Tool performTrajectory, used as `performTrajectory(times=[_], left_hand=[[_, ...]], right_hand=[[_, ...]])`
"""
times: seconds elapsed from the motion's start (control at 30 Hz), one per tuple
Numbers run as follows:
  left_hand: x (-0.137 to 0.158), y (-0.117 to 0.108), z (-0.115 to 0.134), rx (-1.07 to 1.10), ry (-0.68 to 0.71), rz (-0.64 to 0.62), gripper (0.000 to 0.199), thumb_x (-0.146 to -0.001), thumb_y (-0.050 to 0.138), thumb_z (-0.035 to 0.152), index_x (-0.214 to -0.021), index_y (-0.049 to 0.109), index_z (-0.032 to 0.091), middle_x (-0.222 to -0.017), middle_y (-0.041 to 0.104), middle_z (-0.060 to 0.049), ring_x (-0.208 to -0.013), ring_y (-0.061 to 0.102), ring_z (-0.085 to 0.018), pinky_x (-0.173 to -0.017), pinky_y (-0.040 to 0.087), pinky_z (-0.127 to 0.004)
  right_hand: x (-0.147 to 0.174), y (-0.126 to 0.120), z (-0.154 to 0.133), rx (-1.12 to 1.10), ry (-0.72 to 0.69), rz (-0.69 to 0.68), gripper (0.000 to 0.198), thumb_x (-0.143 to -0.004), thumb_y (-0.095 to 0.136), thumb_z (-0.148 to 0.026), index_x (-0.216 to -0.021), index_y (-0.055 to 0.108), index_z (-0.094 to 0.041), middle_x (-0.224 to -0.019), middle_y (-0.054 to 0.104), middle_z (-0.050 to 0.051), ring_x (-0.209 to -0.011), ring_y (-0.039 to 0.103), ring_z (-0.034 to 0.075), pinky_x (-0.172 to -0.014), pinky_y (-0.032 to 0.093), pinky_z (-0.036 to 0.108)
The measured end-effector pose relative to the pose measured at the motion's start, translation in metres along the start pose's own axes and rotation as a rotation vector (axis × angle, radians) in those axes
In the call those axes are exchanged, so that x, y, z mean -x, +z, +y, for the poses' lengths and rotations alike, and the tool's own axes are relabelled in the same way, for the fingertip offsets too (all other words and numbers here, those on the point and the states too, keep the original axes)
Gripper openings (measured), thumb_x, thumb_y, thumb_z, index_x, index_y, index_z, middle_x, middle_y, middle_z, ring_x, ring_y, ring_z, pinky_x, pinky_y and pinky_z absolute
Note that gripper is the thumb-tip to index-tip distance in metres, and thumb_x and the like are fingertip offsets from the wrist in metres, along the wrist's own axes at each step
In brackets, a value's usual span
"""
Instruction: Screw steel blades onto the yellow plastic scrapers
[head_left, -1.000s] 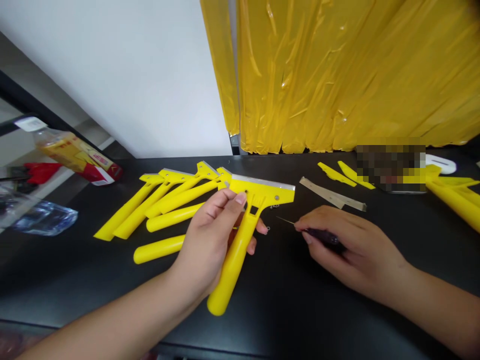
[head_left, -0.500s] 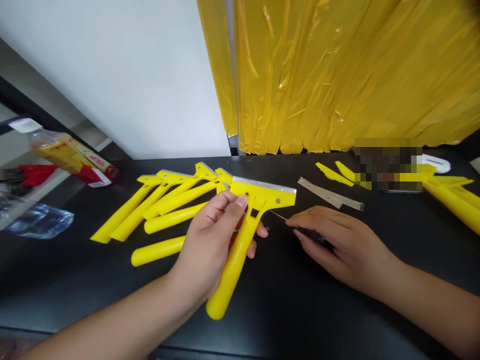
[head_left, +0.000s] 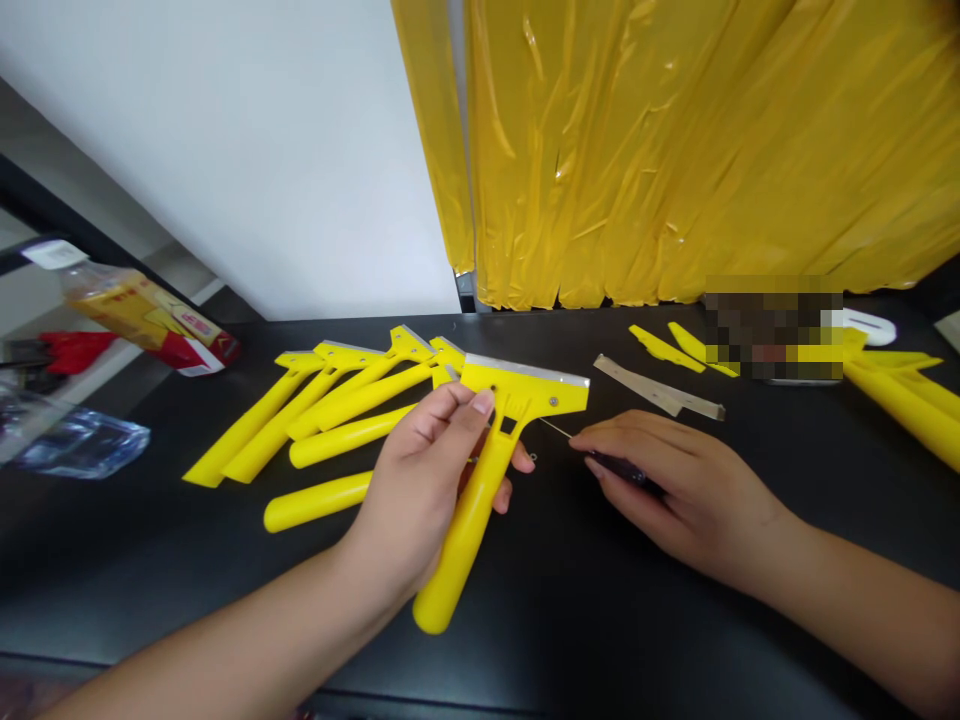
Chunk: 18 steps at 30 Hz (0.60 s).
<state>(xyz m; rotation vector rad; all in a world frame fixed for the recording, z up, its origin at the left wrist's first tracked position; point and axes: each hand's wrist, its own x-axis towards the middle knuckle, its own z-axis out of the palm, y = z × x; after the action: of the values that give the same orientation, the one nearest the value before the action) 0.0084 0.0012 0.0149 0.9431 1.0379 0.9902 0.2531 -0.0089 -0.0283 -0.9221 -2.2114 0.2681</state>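
My left hand (head_left: 420,480) is closed round a yellow scraper (head_left: 469,530), thumb pressed on its head near the left screw hole. A metal blade (head_left: 529,371) runs along the head's top edge, and a screw (head_left: 553,402) sits on the right side. The hole under the thumb looks dark. To the right, my right hand (head_left: 667,480) grips a screwdriver (head_left: 626,470) with a dark handle; its thin shaft points left, and the tip is hidden behind the scraper head. A tiny ring-like piece (head_left: 533,457) shows by my left fingertips.
Several yellow scrapers (head_left: 277,430) lie on the black table (head_left: 570,620) at left. Two loose blades (head_left: 660,388) and yellow plates (head_left: 664,348) are behind my right hand. More scrapers (head_left: 907,400) lie far right. A drink bottle (head_left: 150,310) stands left; yellow film (head_left: 675,150) hangs behind.
Almost nothing differs. Both hands keep the same hold on the scraper and screwdriver, with only a very slight shift of the whole view.
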Motion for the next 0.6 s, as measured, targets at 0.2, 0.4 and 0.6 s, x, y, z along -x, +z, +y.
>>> performTrajectory(times=[0.2,0.4,0.6], left_hand=[[0.001,0.000,0.001,0.005,0.003,-0.012,0.019,-0.108,0.064,0.038,-0.107,0.058,0.020,-0.078,0.076,-0.005,-0.051,0.061,-0.013,-0.053,0.050,-0.022],[-0.001,-0.001,0.001,0.059,-0.011,-0.011,0.018,-0.107,0.068,0.036,-0.106,0.060,0.020,-0.078,0.076,-0.005,-0.053,0.064,-0.013,-0.051,0.053,-0.022],[-0.007,-0.005,0.002,0.185,-0.093,0.067,0.010,-0.103,0.074,0.024,-0.107,0.068,0.019,-0.099,0.075,-0.003,-0.074,0.080,-0.019,-0.052,0.061,-0.023]], right_hand=[[0.001,-0.002,-0.003,-0.005,-0.006,-0.007,0.030,-0.104,0.063,-0.009,-0.131,0.070,-0.020,-0.111,0.081,0.006,-0.100,0.076,0.016,-0.092,0.064,0.030],[-0.002,-0.011,-0.009,-0.043,0.037,0.055,0.028,-0.102,0.065,-0.008,-0.126,0.071,-0.021,-0.106,0.081,0.004,-0.095,0.076,0.015,-0.086,0.063,0.028],[0.003,-0.026,-0.013,-0.107,0.224,0.160,0.021,-0.103,0.068,-0.019,-0.118,0.076,-0.030,-0.104,0.082,0.002,-0.088,0.078,0.018,-0.075,0.065,0.030]])
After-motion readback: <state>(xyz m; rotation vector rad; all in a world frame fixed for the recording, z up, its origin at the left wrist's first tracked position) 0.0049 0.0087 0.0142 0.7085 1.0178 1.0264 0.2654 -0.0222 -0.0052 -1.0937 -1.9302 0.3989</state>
